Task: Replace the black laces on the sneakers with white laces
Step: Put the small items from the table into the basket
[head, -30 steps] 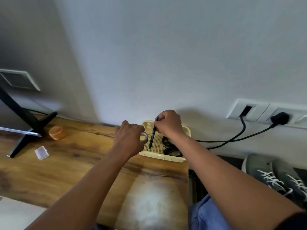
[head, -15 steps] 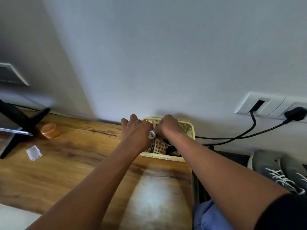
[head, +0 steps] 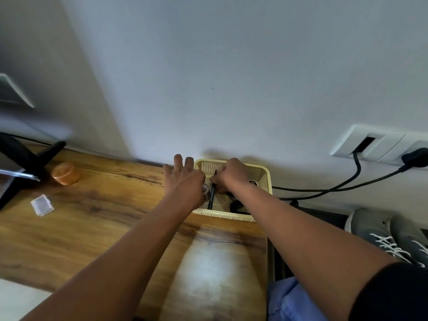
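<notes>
Reaching into the yellow basket [head: 260,172] at the table's [head: 97,218] far right corner: right hand [head: 231,176] fingers clamped on a black pen [head: 211,195], left hand [head: 185,181] fingers spread apart beside it. Black laces [head: 238,206] lie in the basket; sneakers [head: 389,237] off the table's right edge already wear white laces, so the job looks near done.

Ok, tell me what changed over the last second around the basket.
The left hand moved right to the basket's left edge; its fingers, curled a second ago, now spread, and the small clear roll stays under it. The right hand dropped lower into the basket, still pinching the black pen. The basket, orange lid, clear box and sneakers did not move.
</notes>
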The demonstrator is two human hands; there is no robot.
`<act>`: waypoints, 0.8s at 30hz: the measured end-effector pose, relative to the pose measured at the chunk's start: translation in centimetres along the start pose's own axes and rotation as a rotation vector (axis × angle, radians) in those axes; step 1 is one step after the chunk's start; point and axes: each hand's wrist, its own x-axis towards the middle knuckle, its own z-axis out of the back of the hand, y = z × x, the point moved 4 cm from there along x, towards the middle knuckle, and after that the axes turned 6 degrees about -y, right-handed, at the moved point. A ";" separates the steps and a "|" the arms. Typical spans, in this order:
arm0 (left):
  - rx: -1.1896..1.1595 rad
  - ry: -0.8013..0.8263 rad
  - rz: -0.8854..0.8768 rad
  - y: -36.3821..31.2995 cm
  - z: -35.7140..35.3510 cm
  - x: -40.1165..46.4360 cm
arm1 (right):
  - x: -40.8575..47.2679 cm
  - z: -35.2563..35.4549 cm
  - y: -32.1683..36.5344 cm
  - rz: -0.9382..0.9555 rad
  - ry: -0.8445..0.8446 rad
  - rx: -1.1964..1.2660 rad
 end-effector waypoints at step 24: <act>-0.416 0.038 0.369 13.1 4.0 -4.7 | -8.7 0.1 10.1 0.691 -0.207 -0.074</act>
